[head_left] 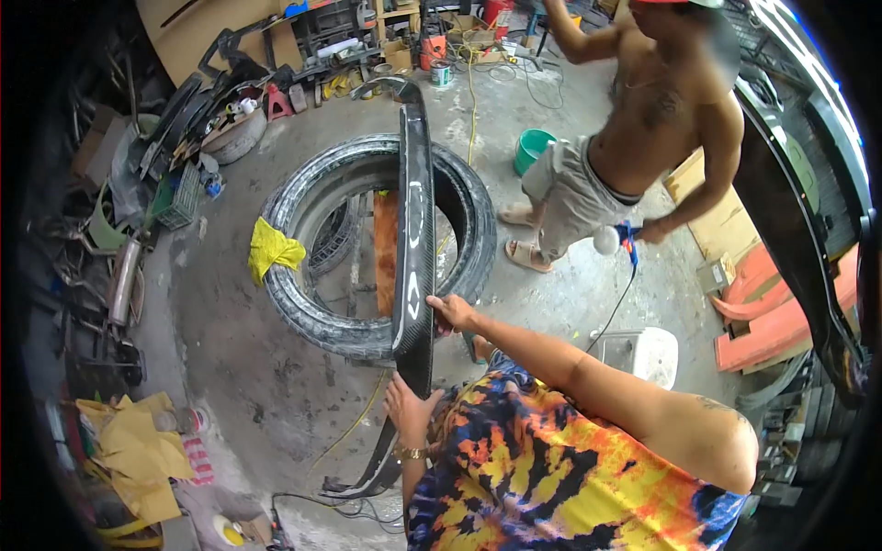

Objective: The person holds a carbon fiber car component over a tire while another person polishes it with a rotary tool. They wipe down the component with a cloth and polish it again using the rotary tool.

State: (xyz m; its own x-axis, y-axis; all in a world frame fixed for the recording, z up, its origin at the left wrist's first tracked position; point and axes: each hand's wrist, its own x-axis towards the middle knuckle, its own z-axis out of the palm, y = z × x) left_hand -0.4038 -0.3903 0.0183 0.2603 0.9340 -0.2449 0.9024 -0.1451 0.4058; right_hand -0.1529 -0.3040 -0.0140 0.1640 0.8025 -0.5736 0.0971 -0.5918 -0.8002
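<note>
A long, dark, glossy panel with a carbon-like weave [415, 202] lies across a large tire [303, 317], its lower end reaching toward my body. My right hand [452, 314] grips the panel's right edge, just past the tire's near rim. Closer to me, my left hand [411, 409], with a watch on its wrist, is wrapped against the panel's near part; some fingers are hidden behind it. A yellow cloth [274, 250] hangs over the tire's left side. Inside the tire's ring an orange-brown board [386, 253] shows.
A person [643, 119] stands at the upper right, holding a blue tool [628, 241] with a round pad and cord. Nearby are a green bucket [533, 151] and a white stool [640, 356]. Car parts crowd the left side; cables run over the floor.
</note>
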